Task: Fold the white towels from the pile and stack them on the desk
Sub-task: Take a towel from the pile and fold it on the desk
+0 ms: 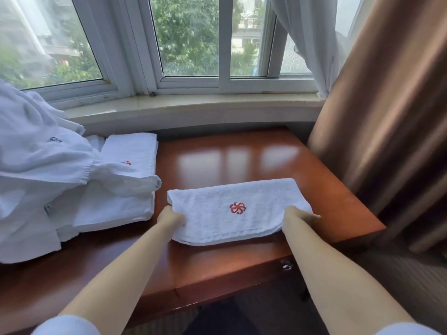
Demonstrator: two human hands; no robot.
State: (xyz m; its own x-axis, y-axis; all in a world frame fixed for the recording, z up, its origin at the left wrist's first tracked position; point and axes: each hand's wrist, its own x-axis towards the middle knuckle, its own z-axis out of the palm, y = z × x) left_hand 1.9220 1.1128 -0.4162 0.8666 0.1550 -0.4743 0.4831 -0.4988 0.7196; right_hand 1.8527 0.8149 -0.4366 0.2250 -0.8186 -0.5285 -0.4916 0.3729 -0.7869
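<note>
A person is gripping a folded white terry towel with a red embroidered pinwheel emblem (238, 211) at both near corners, the left hand (170, 217) and the right hand (298, 217) each curling around an end, the fingertips tucked out of sight beneath the cloth. The towel is lying on the glossy reddish-brown wooden desk (242, 155), apparently folded and ready for stacking. The likely next move is carrying it left onto the stack of 2 or more folded white towels (128, 153). A loose pile of unfolded white towels (36, 160) is spilling over that stack and may be obstructing it. A brown curtain (387, 117) is hanging alongside.
</note>
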